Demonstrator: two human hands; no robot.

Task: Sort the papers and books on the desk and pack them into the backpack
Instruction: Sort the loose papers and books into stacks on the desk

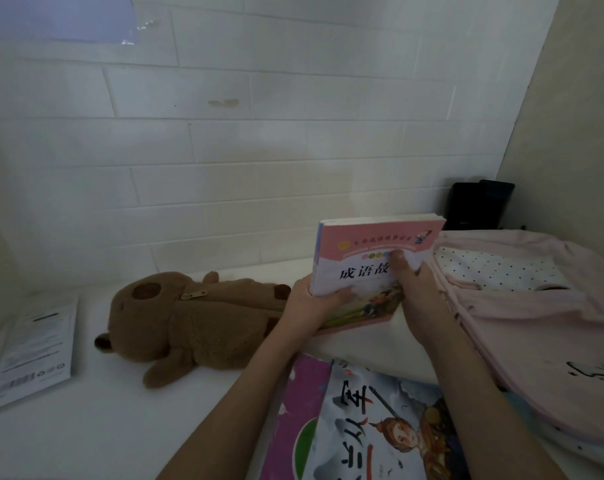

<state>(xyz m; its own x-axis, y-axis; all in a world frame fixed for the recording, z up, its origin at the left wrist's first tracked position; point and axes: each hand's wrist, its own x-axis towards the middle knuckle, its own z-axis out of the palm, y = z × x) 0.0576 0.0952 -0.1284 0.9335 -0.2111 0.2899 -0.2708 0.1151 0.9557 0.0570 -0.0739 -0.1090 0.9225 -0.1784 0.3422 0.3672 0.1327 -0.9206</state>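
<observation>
Just right of the frame's centre, both hands hold a pink-covered book point(369, 268) tilted up off the white bench point(120, 427), its lower corner close to the surface. The left hand point(311, 299) grips the book's left edge, its thumb curled over the cover, while the right hand point(418, 299) grips the right edge with its fingers point(399, 268) curled onto the front, so both are clamped on the book. Just beside it, along the right edge of the frame, lies the pink backpack point(535, 313), its mouth gaping to show a white lining with dark dots. At the bottom centre, under the forearms, two more books overlap on the bench: a purple-covered book point(300, 420) partly beneath a blue illustrated book point(380, 427). Left of centre a brown plush bear point(189, 323) lies on its side, and a printed paper sheet point(37, 351) lies near the left edge. A black box point(477, 206) stands in the corner behind the backpack.
</observation>
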